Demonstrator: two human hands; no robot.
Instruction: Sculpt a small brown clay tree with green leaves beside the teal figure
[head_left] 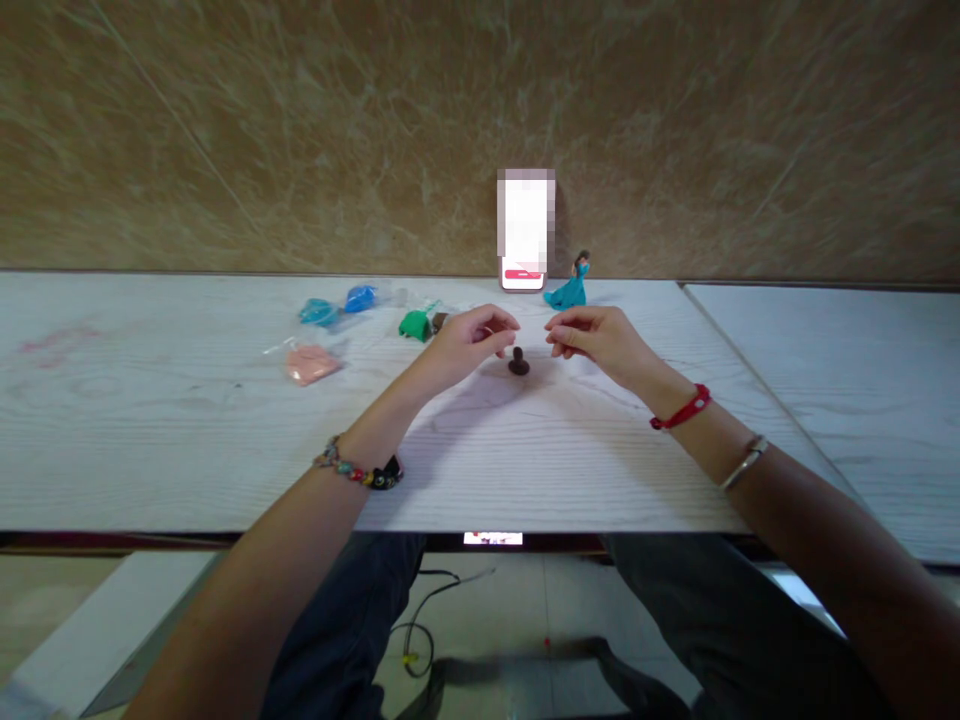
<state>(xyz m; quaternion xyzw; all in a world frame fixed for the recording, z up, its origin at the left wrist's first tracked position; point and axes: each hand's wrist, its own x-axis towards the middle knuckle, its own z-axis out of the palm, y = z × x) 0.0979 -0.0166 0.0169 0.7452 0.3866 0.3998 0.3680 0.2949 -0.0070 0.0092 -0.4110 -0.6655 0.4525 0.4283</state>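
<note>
A small dark brown clay piece (518, 364) stands on the white tabletop, a round knob on a wider flat base. My left hand (480, 335) is just left of it, fingers curved, with a gap between thumb and forefinger and nothing visible in it. To the right of the piece, my right hand (589, 332) has its thumb and fingertips drawn together in a pinch. Whatever may be between them is too small to make out. Neither hand visibly grips the brown piece.
A lit phone (523, 280) leans against the marbled wall. Beside it stands a figurine in a teal dress (568, 291). Left of my hands lie green clay (414, 324), a peach clay packet (311, 365), a teal packet (319, 312) and a blue packet (361, 298).
</note>
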